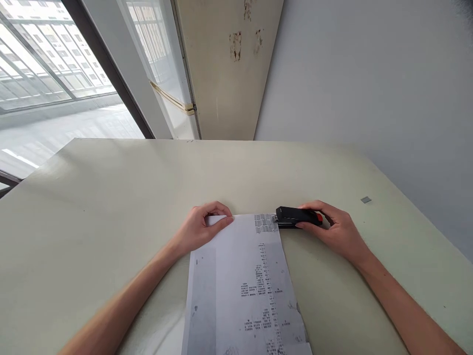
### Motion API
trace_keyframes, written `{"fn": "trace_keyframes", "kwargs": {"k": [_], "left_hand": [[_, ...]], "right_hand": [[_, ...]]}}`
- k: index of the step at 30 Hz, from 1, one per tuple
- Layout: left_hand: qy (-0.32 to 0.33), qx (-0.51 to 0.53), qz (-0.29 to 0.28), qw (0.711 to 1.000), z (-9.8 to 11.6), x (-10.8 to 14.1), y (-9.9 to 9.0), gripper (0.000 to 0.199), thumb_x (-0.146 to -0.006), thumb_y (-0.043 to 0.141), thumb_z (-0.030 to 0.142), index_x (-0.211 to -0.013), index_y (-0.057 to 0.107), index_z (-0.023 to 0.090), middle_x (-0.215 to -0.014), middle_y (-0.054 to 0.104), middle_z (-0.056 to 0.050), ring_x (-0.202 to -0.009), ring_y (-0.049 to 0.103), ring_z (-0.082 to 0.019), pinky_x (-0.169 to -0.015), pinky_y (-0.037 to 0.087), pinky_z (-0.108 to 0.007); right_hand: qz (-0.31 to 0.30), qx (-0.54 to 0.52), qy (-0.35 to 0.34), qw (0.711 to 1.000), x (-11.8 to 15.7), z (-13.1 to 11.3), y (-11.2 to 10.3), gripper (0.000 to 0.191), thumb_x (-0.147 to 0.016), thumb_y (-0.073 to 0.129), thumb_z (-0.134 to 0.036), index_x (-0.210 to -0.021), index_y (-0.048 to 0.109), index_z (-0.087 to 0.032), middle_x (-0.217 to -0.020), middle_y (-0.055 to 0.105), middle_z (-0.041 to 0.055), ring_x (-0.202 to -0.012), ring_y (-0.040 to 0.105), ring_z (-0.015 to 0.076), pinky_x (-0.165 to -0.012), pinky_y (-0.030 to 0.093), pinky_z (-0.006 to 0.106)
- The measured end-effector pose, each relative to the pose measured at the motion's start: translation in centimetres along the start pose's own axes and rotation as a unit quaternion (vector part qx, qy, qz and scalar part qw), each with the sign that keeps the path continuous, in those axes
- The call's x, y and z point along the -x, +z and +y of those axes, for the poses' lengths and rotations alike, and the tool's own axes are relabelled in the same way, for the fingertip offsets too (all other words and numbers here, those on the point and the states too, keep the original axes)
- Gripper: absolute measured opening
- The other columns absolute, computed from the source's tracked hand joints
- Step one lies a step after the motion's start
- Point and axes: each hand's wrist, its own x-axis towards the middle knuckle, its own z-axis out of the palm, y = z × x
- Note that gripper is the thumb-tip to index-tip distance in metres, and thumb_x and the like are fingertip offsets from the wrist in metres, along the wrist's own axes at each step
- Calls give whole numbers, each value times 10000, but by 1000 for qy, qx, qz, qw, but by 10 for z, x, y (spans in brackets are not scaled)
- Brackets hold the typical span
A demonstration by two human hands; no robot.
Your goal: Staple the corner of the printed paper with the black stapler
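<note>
Printed paper (236, 276) lies on the pale table, its long side running toward me. My left hand (204, 227) pinches the paper's far edge near its left corner between thumb and fingers. In my right hand (334, 229) is a black stapler (295, 216) with a red part at its rear end. The stapler's front end meets the paper's far right corner, beside a block of small print. Whether the paper is one sheet or several cannot be told.
The pale table (111, 197) spreads around the paper. A small grey piece (365, 199) lies on it at the right. Beyond the far edge stand a beige panel (225, 74), a grey wall (369, 74) and a window (48, 54).
</note>
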Motion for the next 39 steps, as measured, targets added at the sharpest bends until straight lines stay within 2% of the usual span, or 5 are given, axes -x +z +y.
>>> {"fn": "trace_keyframes", "kwargs": {"k": [10,18,25,32,39], "left_hand": [[11,-37,3,999,1,-2,3,245,-956,627,466,-931,734,247,-906,771,-12,-786,663,-181,-604,445,-292],[54,-103,16,993,-1,1,21,186,-986,584,421,-942,681,268,-942,791,14,-784,658,-200,-944,475,-433],[63,-95,4,993,3,-5,25,165,-991,581,393,-965,675,261,-966,797,10,-734,638,-183,-973,469,-433],[81,-89,-31,992,2,-18,24,154,-1003,583,398,-962,660,271,-950,784,46,-723,622,-167,-985,448,-422],[80,-82,-36,993,4,-22,27,178,-984,598,428,-975,677,268,-979,790,16,-854,676,-208,-959,473,-427]], "right_hand": [[-41,9,20,999,-3,-7,-5,417,-909,689,-638,-1163,699,-308,-1092,756,49,-908,662,250,-799,551,376],[-79,9,47,996,-23,-31,5,532,-1057,358,-668,-1258,693,-308,-1312,724,73,-1144,679,287,-899,556,402],[-64,63,49,995,-40,-50,11,580,-1061,305,-686,-1214,729,-319,-1329,736,40,-1281,641,323,-995,528,436],[-75,104,58,990,-52,-61,23,631,-1052,269,-720,-1189,743,-328,-1190,777,49,-1158,695,316,-849,550,400],[-118,87,70,987,-51,-69,20,654,-1042,263,-740,-1304,707,-338,-1459,673,20,-1353,609,335,-1004,532,428]]}}
